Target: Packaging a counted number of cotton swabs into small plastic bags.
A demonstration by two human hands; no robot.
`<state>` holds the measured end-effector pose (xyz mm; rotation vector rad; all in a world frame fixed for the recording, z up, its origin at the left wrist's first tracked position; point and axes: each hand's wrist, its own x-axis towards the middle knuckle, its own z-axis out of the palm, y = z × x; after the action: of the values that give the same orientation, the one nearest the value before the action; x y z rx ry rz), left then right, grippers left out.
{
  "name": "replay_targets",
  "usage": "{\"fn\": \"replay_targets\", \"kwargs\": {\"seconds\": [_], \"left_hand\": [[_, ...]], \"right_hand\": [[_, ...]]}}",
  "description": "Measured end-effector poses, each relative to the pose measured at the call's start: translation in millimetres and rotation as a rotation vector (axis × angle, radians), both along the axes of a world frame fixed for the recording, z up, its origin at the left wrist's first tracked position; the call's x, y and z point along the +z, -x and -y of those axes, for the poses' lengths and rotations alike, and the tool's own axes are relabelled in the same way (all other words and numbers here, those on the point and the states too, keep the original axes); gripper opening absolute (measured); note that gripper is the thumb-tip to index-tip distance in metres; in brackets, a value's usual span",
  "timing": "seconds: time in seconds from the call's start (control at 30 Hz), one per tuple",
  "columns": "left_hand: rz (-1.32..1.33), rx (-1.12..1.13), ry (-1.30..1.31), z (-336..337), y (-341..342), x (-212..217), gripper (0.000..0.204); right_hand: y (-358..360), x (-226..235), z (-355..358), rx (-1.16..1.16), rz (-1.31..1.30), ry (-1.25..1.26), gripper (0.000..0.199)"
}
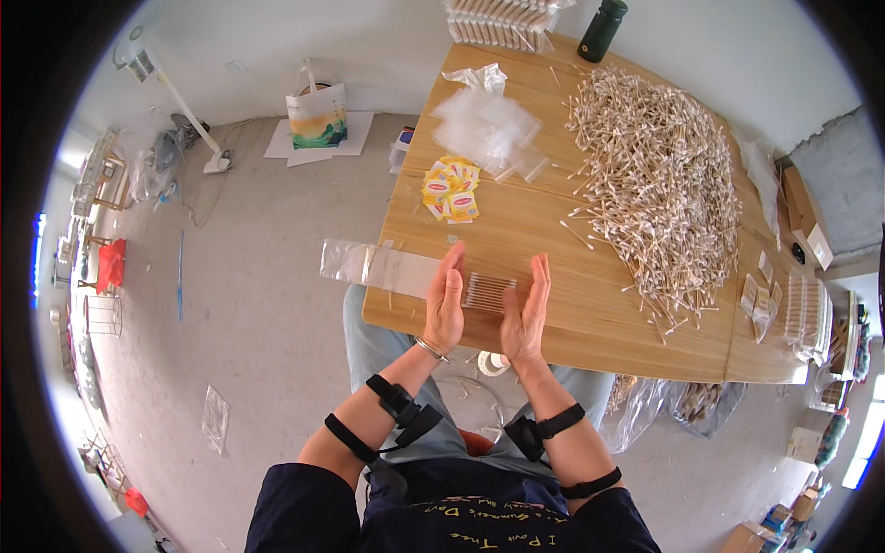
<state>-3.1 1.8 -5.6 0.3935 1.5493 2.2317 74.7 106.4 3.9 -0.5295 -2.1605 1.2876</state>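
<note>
A small row of cotton swabs (489, 291) lies side by side on the wooden table (590, 346), near its front edge. My left hand (446, 300) stands on edge at the left end of the row, its fingers stretched out. Opposite it, my right hand (526, 313) is held upright at the right end, fingers also straight. Both palms face the swabs; whether they touch the tips I cannot tell. Beside my left hand lies a clear plastic sleeve with a white strip (413, 274), reaching past the table's left edge.
A large heap of loose cotton swabs (659, 184) covers the right side. Farther left are clear plastic bags (489, 129) and yellow-and-white cards (452, 189). A dark green bottle (603, 31) and stacked swab packs (502, 26) stand at the back; more packs (807, 318) sit far right.
</note>
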Motion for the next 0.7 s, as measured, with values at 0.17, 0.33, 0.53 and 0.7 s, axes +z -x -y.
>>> {"fn": "replay_targets", "kwargs": {"seconds": [0.17, 0.33, 0.53, 0.7], "left_hand": [[-0.033, -0.044, 0.074, -3.1, -1.2, 3.4, 0.059], [0.040, -0.055, -0.027, 0.0, 0.6, 2.6, 0.065], [-0.147, -0.097, 0.177, 19.3, 5.6, 11.3, 0.058], [-0.803, -0.230, 0.793, 45.2, -8.4, 30.7, 0.051]], "right_hand": [[12.6, -1.3, 8.2, 0.036, -0.036, 0.178, 0.051], [-0.7, 2.3, -5.4, 0.049, -0.047, 0.148, 0.056], [-20.2, 10.6, 2.2, 0.258, 0.483, -0.562, 0.081], [-20.4, 10.5, 6.1, 0.301, 0.601, -0.674, 0.095]]}}
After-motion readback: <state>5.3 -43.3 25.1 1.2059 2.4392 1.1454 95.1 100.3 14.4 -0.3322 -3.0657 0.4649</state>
